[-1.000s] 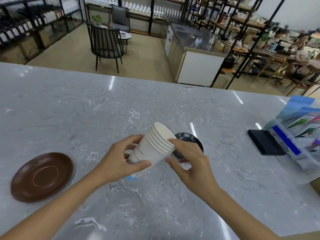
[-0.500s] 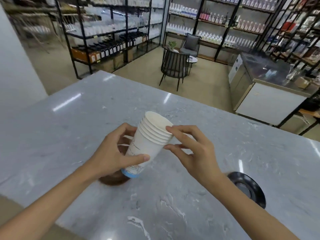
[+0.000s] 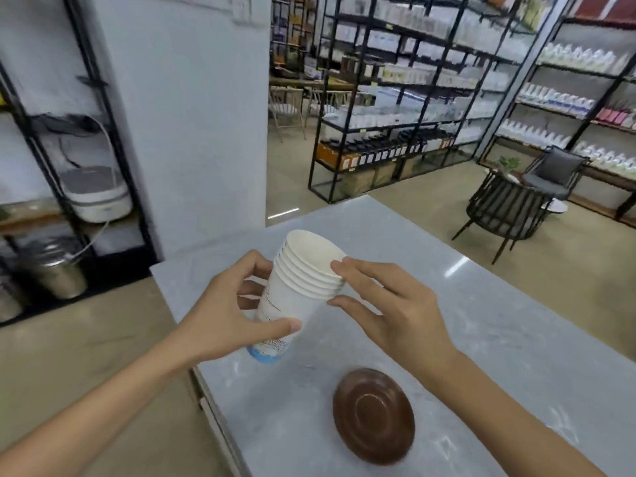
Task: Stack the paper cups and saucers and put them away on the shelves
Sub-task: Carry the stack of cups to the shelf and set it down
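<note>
A stack of several white paper cups [image 3: 299,287] with a blue base is held tilted above the grey marble counter [image 3: 481,339]. My left hand [image 3: 223,315] wraps around the stack's lower body. My right hand [image 3: 389,311] touches the rims at the stack's upper right with thumb and fingertips, the fingers spread. A brown saucer [image 3: 373,414] lies flat on the counter below my right forearm.
A black metal shelf unit [image 3: 86,166] with a white appliance and metal pots stands at the left, beyond the counter's corner. More black shelves [image 3: 395,108] with bottles fill the back. A dark chair [image 3: 506,208] sits on the floor at the right.
The view has swung left, so the left shelf unit and the counter's corner now show. The brown saucer now lies below my right arm. Both hands keep the cup stack.
</note>
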